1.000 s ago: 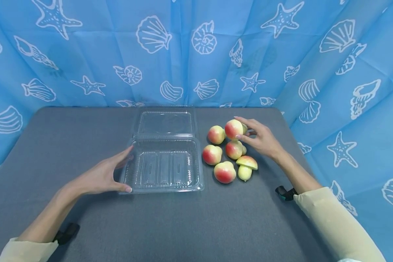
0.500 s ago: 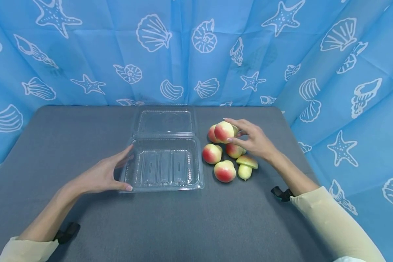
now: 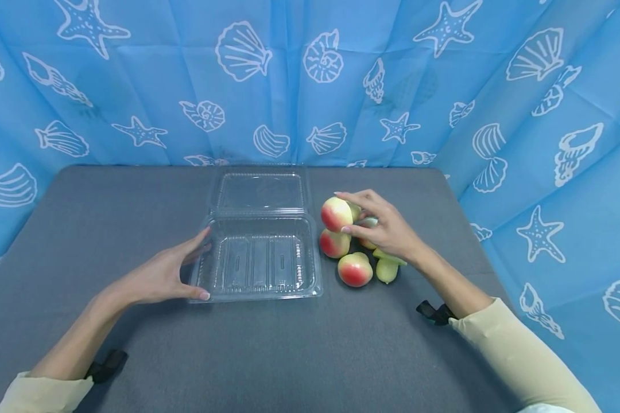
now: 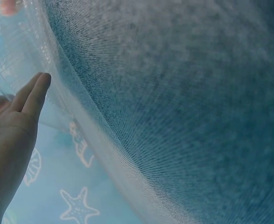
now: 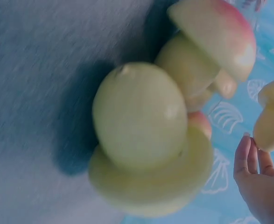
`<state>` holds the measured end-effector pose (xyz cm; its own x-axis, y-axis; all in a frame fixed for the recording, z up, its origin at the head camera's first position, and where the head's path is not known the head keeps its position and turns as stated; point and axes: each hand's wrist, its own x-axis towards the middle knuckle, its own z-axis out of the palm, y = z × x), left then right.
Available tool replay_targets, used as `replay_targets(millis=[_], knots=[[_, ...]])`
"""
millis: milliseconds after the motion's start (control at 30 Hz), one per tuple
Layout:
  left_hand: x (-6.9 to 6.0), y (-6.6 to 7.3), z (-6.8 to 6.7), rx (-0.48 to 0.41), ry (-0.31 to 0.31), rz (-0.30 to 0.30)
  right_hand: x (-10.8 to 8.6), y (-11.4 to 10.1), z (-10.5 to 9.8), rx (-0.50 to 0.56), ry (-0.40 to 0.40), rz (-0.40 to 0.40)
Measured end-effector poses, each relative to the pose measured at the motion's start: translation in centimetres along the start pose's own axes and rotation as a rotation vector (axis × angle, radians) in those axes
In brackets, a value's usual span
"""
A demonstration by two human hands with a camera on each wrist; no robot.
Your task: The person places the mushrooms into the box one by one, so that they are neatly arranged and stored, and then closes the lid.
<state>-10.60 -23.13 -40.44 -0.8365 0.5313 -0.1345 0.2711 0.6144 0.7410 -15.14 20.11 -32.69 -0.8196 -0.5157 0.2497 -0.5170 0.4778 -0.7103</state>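
Observation:
In the head view, my right hand [image 3: 379, 226] pinches a toy mushroom [image 3: 337, 214] with a red and yellow cap between thumb and fingertips. It hangs above the other mushrooms, cap toward the container. The right wrist view shows the pale stem of this held mushroom [image 5: 270, 128] at the right edge. My left hand [image 3: 157, 278] is at the left side of a clear plastic clamshell container [image 3: 317, 287], thumb at the near corner and fingers spread along the rim. Its lid [image 3: 260, 192] lies folded back. No item shows inside the tray.
Right of the container lie more toy mushrooms: one under the held mushroom [image 3: 333, 245], a nearer one [image 3: 355, 271], one on its side [image 3: 387, 269], and another partly hidden behind my right hand. A grey cloth covers the table [image 3: 310, 355]; a blue shell-print curtain [image 3: 289, 86] hangs behind.
My right hand has moved left with the held mushroom, from the back of the group toward the container's right side. The left hand and container stay in place.

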Motion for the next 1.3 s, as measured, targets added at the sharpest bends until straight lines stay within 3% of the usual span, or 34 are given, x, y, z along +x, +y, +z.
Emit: replay_targets(millis=[467, 833, 1300], knots=[[0.0, -0.1, 0.1, 0.003, 0.005, 0.0, 0.4, -1.5, 2.4, 0.039, -0.014, -0.045], [0.1, 0.0, 0.2, -0.001, 0.001, -0.009, 0.8, 1.0, 5.4, 0.089, -0.045, -0.066], [-0.3, 0.2, 0.3, 0.008, 0.012, 0.001, 1.3, 0.2, 7.6, 0.091, -0.116, -0.123]])
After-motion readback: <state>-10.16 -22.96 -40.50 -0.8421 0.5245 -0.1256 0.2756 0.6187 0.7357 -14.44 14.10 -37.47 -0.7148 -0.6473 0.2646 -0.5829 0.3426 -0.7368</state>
